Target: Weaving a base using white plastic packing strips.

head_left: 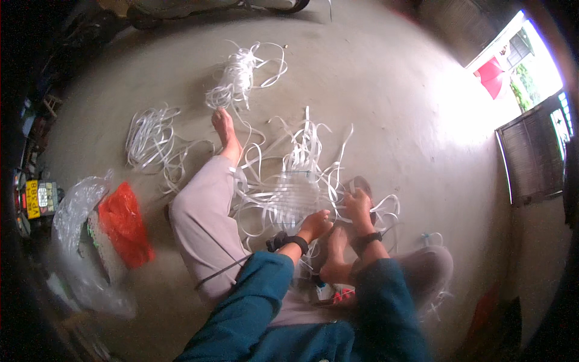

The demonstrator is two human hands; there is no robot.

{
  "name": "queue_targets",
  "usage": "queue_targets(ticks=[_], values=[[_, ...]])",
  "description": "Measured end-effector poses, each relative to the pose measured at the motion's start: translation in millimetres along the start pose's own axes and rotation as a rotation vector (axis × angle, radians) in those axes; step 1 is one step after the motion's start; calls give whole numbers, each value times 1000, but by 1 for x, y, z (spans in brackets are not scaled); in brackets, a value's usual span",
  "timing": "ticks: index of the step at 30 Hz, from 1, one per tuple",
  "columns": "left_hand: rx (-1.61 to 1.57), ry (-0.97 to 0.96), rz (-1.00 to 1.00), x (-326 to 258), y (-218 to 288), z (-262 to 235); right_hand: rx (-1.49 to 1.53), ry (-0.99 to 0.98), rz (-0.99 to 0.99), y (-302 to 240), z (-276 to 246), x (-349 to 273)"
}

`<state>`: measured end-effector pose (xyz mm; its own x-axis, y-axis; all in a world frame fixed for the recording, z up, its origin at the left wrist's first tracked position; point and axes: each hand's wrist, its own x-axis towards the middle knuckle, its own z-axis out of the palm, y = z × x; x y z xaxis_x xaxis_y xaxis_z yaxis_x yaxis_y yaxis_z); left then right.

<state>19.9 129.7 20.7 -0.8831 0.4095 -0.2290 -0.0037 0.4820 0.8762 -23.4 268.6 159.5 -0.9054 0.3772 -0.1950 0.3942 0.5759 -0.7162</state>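
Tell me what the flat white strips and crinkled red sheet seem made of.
The flat white strips look like smooth, shiny plastic: they hold springy loops, though fibre is possible. The crinkled red sheet seems thin, glossy plastic film, judging by its wrinkles and highlights.

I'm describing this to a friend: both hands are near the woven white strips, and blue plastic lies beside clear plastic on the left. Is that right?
Not quite: the head view shows red plastic, not blue, beside the clear plastic on the left. The left hand and right hand are near the woven white strips.
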Motion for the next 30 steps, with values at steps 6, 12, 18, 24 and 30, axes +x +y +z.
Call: queue_targets(ticks=[6, 12, 18, 24, 30], values=[[-7, -22, -55, 9, -8, 12, 143, -40, 55, -22, -5, -3], [14, -214, -51, 7, 34, -2, 161, 7, 105, 9, -3, 6], [125, -293, 305, -11, 47, -11, 67, 66, 41, 18, 1, 9], [90, -186, 189, -29, 59, -11, -19, 138, -153, 13, -5, 18], [37, -107, 247, -38, 57, -25, 23, 47, -19, -14, -25, 21]])
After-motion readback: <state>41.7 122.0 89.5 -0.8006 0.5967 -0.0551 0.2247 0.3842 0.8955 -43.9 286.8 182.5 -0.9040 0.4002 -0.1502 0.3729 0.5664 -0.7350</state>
